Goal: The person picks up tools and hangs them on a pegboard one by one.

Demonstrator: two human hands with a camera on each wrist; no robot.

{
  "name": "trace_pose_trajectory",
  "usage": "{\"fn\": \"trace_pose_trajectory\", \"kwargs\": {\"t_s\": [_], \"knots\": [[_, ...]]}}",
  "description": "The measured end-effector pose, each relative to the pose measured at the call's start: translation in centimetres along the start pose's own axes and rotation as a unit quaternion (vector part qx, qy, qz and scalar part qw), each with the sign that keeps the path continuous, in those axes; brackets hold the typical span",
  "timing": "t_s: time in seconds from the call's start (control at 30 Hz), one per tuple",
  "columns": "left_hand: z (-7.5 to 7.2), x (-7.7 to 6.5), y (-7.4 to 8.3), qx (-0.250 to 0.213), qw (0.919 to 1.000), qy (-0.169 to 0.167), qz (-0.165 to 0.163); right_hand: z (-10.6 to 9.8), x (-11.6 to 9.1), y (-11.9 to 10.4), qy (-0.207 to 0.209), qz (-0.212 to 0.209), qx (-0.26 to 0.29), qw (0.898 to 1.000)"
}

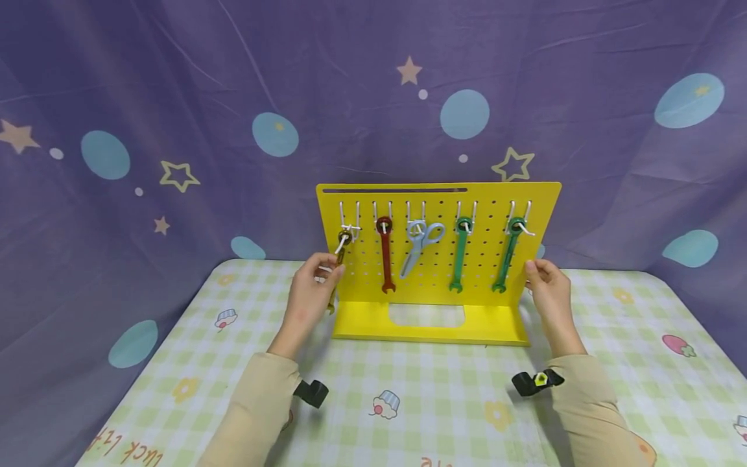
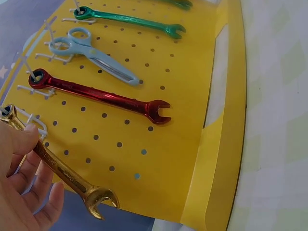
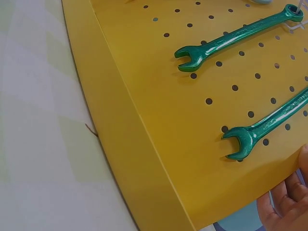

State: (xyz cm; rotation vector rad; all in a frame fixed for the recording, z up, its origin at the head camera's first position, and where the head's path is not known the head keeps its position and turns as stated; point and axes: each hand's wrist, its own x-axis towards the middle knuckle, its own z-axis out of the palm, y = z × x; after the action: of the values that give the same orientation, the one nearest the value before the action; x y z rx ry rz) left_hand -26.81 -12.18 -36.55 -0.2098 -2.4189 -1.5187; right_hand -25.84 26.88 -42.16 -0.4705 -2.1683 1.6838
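Observation:
A gold wrench (image 2: 72,177) hangs by its ring end on the leftmost hook of a yellow pegboard (image 1: 362,311). My left hand (image 1: 309,288) pinches its shaft between thumb and fingers at the board's left edge. In the left wrist view, the wrench's open end points away from the hand, apart from the board's face. On the opposite side, my right hand (image 1: 550,293) holds the board's right edge, thumb in front and fingers behind. Nearest to it hangs a green wrench (image 3: 262,122).
Between the hands hang a red wrench (image 1: 386,259), light blue scissors (image 1: 415,250) and another green wrench (image 1: 460,259), each on a white hook. The board stands on a table with a green-checked cloth (image 1: 443,395). Behind it is a purple curtain (image 1: 362,84).

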Motion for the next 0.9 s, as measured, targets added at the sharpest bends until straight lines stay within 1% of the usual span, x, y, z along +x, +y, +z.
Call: {"fn": "trace_pose_trajectory", "kwargs": {"t_s": [0.23,0.3,0.53,0.7,0.8,0.9], "knots": [[0.6,0.7,-0.1,0.003,1.0,-0.007,-0.003,0.0,-0.1,0.0,-0.001,-0.002,0.001,1.0],[0.7,0.9,-0.2,-0.003,0.9999,-0.01,-0.005,0.0,-0.1,0.0,-0.002,-0.001,-0.002,1.0],[1.2,1.4,-0.7,-0.029,0.999,-0.022,-0.025,0.1,0.0,-0.2,0.002,-0.003,-0.001,1.0],[1.6,1.2,-1.1,-0.039,0.9978,-0.032,-0.043,0.0,-0.1,-0.2,-0.001,-0.001,-0.008,1.0],[1.8,0.9,-1.6,-0.033,0.9974,-0.04,-0.051,0.0,-0.2,-0.2,-0.003,0.0,-0.014,1.0],[1.9,0.4,-2.5,-0.019,0.9969,-0.054,-0.055,-0.1,-0.3,-0.2,-0.004,0.002,-0.017,1.0]]}}
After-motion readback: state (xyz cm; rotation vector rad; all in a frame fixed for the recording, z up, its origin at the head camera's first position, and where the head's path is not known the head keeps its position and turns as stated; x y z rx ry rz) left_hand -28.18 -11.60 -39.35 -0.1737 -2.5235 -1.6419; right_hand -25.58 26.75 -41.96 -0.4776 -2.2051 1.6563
